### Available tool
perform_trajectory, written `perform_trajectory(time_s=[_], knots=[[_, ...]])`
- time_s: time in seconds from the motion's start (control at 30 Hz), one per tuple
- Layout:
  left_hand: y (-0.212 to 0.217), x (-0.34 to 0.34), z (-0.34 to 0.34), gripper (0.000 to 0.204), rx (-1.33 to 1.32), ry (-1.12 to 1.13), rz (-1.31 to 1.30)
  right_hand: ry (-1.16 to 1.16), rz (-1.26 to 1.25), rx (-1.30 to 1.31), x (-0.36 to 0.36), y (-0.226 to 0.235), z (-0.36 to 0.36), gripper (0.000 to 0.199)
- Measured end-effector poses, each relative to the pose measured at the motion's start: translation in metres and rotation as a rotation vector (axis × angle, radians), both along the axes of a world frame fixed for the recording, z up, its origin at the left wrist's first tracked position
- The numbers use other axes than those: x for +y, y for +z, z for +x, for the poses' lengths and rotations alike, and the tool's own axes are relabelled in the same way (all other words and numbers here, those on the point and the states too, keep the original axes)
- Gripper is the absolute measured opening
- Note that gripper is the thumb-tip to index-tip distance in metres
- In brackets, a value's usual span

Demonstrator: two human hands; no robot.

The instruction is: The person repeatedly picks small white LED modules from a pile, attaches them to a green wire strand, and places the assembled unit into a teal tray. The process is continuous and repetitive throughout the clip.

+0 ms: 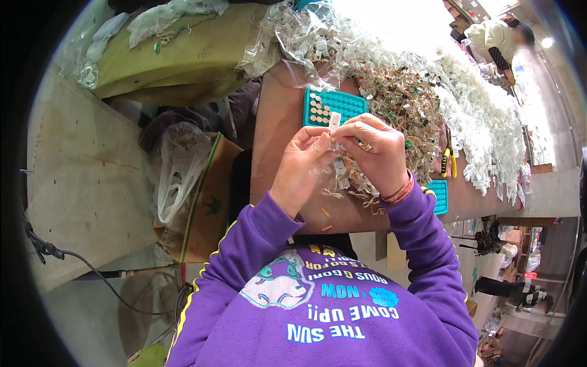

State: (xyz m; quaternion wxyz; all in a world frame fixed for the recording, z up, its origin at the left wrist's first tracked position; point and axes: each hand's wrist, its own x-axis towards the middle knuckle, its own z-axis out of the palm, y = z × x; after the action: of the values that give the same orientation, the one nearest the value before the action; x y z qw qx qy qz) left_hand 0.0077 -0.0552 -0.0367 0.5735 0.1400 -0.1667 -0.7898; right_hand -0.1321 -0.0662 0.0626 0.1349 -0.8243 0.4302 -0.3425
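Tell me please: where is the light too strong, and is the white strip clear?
Head view: glare partly bleaches the heaped plastic packets, upper right; head view: the white strip by the left hand and right hand shows its outline, fine detail too small.

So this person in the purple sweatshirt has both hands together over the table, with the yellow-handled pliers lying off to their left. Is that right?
Only the side is wrong: the head view shows the yellow-handled pliers off to the person's right, past the right hand.
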Motion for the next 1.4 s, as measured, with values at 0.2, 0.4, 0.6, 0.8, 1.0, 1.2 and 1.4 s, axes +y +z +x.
perform_trajectory(time_s=[0.2,0.4,0.6,0.8,1.0,1.2,1.4], knots=[[-0.001,0.001,-0.002,0.014,0.086,0.01,0.046,0.081,-0.204,0.134,-0.002,-0.011,-0.002,0.022],[-0.005,-0.003,-0.002,0.016,0.152,0.055,0.15,-0.056,-0.266,0.083,-0.012,-0.032,-0.007,0.029],[-0.005,-0.004,0.002,0.017,0.121,0.034,0.194,-0.207,-0.252,0.473,-0.05,-0.055,-0.024,0.009],[-0.003,-0.005,-0.002,0.016,0.167,0.057,0.174,-0.241,-0.157,0.374,-0.054,-0.058,-0.022,0.006],[-0.002,-0.002,-0.002,0.018,0.074,0.04,0.118,-0.124,-0.012,-0.031,-0.02,-0.026,-0.01,0.011],[0.004,0.001,-0.003,0.016,-0.091,0.067,0.089,-0.07,0.031,-0.072,-0.006,-0.02,-0.002,0.009],[0.002,0.0,-0.001,0.016,-0.087,0.033,0.053,-0.02,0.181,-0.098,-0.005,-0.017,-0.005,0.009]])
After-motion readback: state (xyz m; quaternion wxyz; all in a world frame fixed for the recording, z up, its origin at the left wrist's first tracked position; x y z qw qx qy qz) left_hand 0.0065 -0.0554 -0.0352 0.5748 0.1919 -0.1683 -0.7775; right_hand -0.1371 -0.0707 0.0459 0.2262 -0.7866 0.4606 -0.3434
